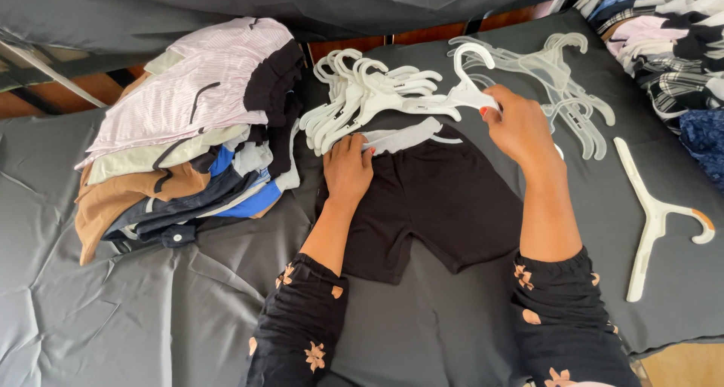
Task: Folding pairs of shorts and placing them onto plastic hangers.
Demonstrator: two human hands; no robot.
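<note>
A pair of black shorts lies flat on the grey sheet, waistband away from me. My left hand presses on the waistband's left end, pinching the white hanger bar there. My right hand grips the middle of a white plastic hanger, whose hook stands up above the shorts' waistband. The hanger's bar runs along the top of the shorts between both hands.
A stack of folded clothes sits at the left. A bunch of white hangers lies behind the shorts, clear hangers at the right, and one white hanger lies alone. More garments pile at the far right.
</note>
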